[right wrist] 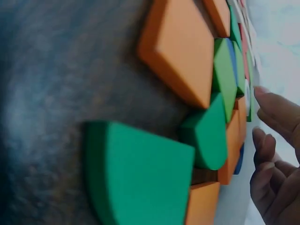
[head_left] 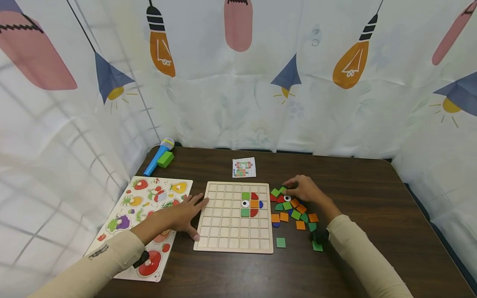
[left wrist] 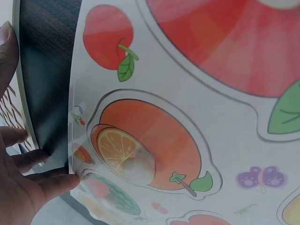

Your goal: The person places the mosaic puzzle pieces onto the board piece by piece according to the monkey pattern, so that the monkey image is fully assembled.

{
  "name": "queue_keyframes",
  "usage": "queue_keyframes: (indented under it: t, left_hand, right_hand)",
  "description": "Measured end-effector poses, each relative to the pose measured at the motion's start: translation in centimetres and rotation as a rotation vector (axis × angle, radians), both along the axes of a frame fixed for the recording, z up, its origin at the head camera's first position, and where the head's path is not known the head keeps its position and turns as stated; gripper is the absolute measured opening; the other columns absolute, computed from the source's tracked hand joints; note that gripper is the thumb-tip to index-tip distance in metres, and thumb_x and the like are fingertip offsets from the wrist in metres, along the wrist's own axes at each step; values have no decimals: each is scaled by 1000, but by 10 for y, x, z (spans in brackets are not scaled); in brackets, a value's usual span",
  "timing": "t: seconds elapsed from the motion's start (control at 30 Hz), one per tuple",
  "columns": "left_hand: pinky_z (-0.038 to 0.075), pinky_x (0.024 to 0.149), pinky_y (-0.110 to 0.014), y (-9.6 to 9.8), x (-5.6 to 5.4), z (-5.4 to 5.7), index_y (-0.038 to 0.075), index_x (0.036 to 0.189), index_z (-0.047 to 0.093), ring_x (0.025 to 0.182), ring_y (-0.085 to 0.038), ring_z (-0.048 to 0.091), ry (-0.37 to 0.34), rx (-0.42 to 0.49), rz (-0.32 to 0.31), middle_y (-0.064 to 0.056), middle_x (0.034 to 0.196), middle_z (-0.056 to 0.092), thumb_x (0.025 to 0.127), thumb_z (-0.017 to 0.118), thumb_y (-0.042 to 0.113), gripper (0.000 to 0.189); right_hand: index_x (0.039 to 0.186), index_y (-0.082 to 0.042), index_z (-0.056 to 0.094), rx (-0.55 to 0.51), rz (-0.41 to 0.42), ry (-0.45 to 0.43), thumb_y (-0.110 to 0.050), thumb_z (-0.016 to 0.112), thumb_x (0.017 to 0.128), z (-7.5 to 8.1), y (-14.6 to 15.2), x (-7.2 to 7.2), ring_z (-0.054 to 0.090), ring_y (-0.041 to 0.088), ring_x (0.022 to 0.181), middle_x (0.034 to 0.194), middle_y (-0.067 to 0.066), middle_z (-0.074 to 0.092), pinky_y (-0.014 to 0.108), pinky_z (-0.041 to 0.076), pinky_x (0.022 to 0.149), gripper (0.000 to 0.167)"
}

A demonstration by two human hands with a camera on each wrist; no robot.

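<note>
- While the left hand (head_left: pixel 184 216) lies flat with fingers spread against the left edge of the grid board (head_left: pixel 223 231) at lower centre, it holds nothing.
- Right hand (head_left: pixel 303 189), fingers curled, touches the pile of coloured tiles (head_left: pixel 294 211) right of the board.

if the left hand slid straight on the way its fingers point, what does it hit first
Probably nothing new: the left hand already rests with fingertips against the left edge of the wooden grid board. Going on, it would push that board or ride onto its empty squares, toward the placed tiles.
</note>
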State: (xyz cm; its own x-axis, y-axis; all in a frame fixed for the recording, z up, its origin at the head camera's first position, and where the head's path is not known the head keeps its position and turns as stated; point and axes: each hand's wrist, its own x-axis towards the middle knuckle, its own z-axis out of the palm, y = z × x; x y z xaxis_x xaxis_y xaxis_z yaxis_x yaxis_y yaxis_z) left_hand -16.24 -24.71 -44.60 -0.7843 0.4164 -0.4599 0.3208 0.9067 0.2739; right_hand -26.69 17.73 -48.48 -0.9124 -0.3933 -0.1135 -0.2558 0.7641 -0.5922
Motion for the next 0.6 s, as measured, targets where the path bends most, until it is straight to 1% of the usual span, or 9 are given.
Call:
queue_keyframes:
  t: [0.07,0.17,0.4,0.5,0.6]
  left_hand:
    - [37,107,-67,0,0,0,9,160,22,149,-54,16,0,-4,1,-23,165,15,70,86,55,120]
    - [37,107,-67,0,-1,1,9,160,22,149,-55,16,-1,-5,1,-24,165,16,70,86,56,120]
    - [37,107,-67,1,0,2,8,160,22,149,-55,16,-1,-5,2,-24,165,16,70,86,55,120]
    - [38,107,-67,1,0,2,8,160,22,149,-55,16,-1,-4,0,-24,165,16,70,86,55,119]
    - [38,107,-67,0,0,1,9,160,23,149,-55,16,0,-4,-1,-24,165,16,70,86,56,120]
  right_hand:
    - [120,-11,74,19,-8,-6,-32,74,92,-2,0,0,60,31,110,114,12,67,49,52,92,35]
    - [120,-10,75,19,-17,-9,-30,74,92,-3,-1,1,60,31,109,114,12,67,48,52,90,34]
    - [122,-10,73,26,-9,-21,-26,72,94,-1,-6,1,58,33,113,119,14,66,50,51,94,32]
    - [124,-11,72,32,-8,-35,-25,72,95,-1,-7,2,59,32,111,119,15,65,49,52,93,32]
    - [122,-10,72,25,-10,-42,-23,72,94,0,-8,2,60,29,107,117,14,66,46,53,90,31]
